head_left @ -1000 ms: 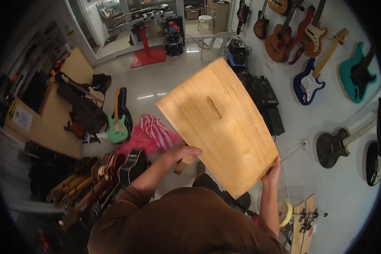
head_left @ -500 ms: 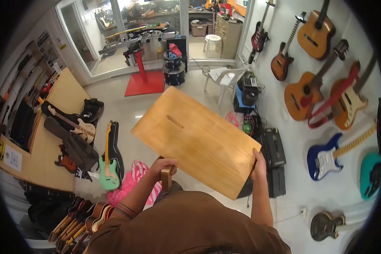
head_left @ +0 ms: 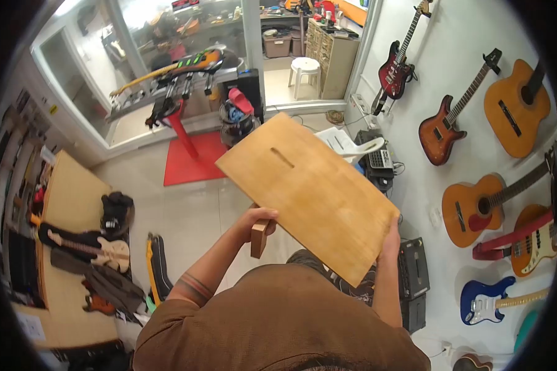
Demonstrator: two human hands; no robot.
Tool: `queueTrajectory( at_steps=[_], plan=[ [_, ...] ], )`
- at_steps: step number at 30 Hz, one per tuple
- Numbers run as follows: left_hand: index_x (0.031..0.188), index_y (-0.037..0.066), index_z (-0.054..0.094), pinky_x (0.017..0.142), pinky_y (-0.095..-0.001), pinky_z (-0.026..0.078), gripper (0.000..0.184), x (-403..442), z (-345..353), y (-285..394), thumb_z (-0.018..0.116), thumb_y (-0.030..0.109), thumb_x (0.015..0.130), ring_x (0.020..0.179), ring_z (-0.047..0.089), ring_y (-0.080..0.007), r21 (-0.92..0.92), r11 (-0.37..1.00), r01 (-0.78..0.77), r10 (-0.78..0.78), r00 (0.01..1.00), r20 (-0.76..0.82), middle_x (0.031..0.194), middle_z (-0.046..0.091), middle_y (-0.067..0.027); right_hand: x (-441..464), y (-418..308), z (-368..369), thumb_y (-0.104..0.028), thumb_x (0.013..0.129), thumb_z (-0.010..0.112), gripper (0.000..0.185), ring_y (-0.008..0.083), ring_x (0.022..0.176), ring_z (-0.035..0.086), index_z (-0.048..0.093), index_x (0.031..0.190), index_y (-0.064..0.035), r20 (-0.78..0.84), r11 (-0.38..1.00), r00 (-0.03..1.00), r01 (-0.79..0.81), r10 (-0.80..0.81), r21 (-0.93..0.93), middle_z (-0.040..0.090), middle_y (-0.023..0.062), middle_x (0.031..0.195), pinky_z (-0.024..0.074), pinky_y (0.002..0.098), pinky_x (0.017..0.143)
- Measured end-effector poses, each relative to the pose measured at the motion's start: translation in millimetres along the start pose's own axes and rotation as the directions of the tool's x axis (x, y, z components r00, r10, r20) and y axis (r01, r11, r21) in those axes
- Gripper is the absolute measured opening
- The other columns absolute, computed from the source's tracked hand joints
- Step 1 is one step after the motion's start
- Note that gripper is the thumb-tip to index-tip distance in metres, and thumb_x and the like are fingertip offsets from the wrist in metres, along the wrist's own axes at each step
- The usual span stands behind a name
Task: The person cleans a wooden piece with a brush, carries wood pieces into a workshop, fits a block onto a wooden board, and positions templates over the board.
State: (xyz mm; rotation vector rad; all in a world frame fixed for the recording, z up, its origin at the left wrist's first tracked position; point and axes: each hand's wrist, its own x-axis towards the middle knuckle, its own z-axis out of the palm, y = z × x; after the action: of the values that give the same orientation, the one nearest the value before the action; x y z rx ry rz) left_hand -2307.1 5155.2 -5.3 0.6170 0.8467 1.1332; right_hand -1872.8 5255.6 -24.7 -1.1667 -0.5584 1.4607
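Observation:
A light wooden board with a narrow slot near its far left end is held up in front of the brown shirt, slanting down to the right. My left hand grips its near left edge, thumb on top, and a small wooden block sticks out below the same hand. At the board's right end, my right hand is wrapped round the edge; its fingers are partly hidden by the board.
A red stand holding a guitar is ahead on the left. Behind the board is a white chair. Guitars hang on the right wall, with black cases below. A wooden bench is at the left.
The view has swung right and moved closer to the red stand. The board has turned from steeply tilted to a flatter slant, still in both hands.

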Motion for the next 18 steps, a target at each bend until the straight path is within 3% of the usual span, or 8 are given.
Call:
queueTrajectory(
  at_steps=[2, 5, 6, 8, 10, 13, 15, 18],
  plan=[
    [0.110, 0.003, 0.070, 0.052, -0.0341, 0.047, 0.030, 78, -14, 58, 0.079, 0.024, 0.090, 0.054, 0.061, -0.0187, 0.047, 0.999, -0.006, 0.003, 0.997, 0.077, 0.081, 0.070, -0.0084, 43, -20, 43, -0.055, 0.116, 0.054, 0.067, 0.0276, 0.126, 0.072, 0.063, 0.149, 0.0031, -0.059, 0.992, 0.998, 0.003, 0.005, 0.124, 0.071, 0.0157, 0.144, 0.0581, 0.0411, 0.106],
    [0.118, 0.003, 0.068, 0.051, -0.0332, 0.047, 0.037, 197, -37, 136, 0.079, 0.022, 0.088, 0.055, 0.061, -0.0180, 0.091, 0.994, -0.057, 0.046, 0.991, 0.124, 0.083, 0.070, -0.0079, 137, -44, 86, -0.050, 0.117, 0.054, 0.061, 0.0290, 0.126, 0.073, 0.064, 0.147, 0.0020, 0.120, 0.985, 0.992, 0.004, -0.025, 0.174, 0.073, 0.0161, 0.141, 0.0585, 0.0424, 0.106],
    [0.119, 0.003, 0.068, 0.051, -0.0332, 0.047, 0.038, 237, -50, 158, 0.079, 0.021, 0.088, 0.056, 0.062, -0.0178, 0.107, 0.991, -0.084, 0.068, 0.987, 0.146, 0.084, 0.070, -0.0079, 178, -49, 102, -0.044, 0.117, 0.054, 0.054, 0.0285, 0.125, 0.073, 0.067, 0.143, 0.0010, 0.051, 0.988, 0.999, -0.001, -0.007, 0.154, 0.075, 0.0144, 0.138, 0.0591, 0.0432, 0.105],
    [0.123, 0.003, 0.066, 0.052, -0.0324, 0.048, 0.043, 353, -82, 227, 0.081, 0.019, 0.086, 0.062, 0.065, -0.0173, 0.132, 0.986, -0.099, 0.086, 0.991, 0.104, 0.087, 0.070, -0.0077, 305, -64, 143, -0.044, 0.116, 0.054, 0.054, 0.0279, 0.124, 0.074, 0.068, 0.142, 0.0009, 0.128, 0.997, 0.992, -0.013, 0.003, 0.081, 0.076, 0.0146, 0.136, 0.0585, 0.0429, 0.108],
    [0.124, 0.003, 0.066, 0.051, -0.0320, 0.047, 0.044, 416, -101, 281, 0.081, 0.017, 0.085, 0.062, 0.064, -0.0173, 0.157, 0.983, -0.096, 0.078, 0.990, 0.116, 0.088, 0.069, -0.0074, 384, -84, 167, -0.040, 0.116, 0.054, 0.050, 0.0248, 0.123, 0.074, 0.069, 0.141, 0.0003, 0.216, 0.998, 0.976, 0.033, -0.020, -0.055, 0.078, 0.0126, 0.133, 0.0580, 0.0395, 0.107],
    [0.125, 0.003, 0.066, 0.052, -0.0314, 0.048, 0.045, 509, -142, 361, 0.081, 0.017, 0.085, 0.063, 0.066, -0.0174, 0.181, 0.976, -0.117, 0.085, 0.981, 0.175, 0.088, 0.070, -0.0077, 488, -134, 238, -0.040, 0.117, 0.053, 0.049, 0.0200, 0.119, 0.074, 0.069, 0.140, 0.0002, 0.500, 0.968, 0.859, 0.019, 0.112, -0.249, 0.078, 0.0092, 0.132, 0.0575, 0.0353, 0.103],
    [0.126, 0.002, 0.066, 0.052, -0.0314, 0.049, 0.046, 573, -171, 407, 0.082, 0.018, 0.086, 0.064, 0.066, -0.0175, 0.206, 0.972, -0.110, 0.076, 0.983, 0.166, 0.089, 0.070, -0.0079, 550, -153, 305, -0.045, 0.116, 0.056, 0.048, 0.0154, 0.108, 0.072, 0.071, 0.135, -0.0029, 0.480, 0.899, 0.867, 0.099, 0.133, -0.427, 0.077, 0.0046, 0.120, 0.0568, 0.0339, 0.097],
    [0.127, 0.000, 0.067, 0.053, -0.0310, 0.050, 0.048, 668, -211, 467, 0.083, 0.020, 0.086, 0.066, 0.068, -0.0175, 0.269, 0.952, -0.144, 0.109, 0.984, 0.142, 0.091, 0.072, -0.0080, 624, -142, 438, -0.047, 0.116, 0.058, 0.048, 0.0111, 0.097, 0.069, 0.073, 0.128, -0.0035, 0.456, 0.843, 0.889, 0.216, 0.038, -0.493, 0.077, 0.0007, 0.110, 0.0557, 0.0310, 0.089]
  ],
)
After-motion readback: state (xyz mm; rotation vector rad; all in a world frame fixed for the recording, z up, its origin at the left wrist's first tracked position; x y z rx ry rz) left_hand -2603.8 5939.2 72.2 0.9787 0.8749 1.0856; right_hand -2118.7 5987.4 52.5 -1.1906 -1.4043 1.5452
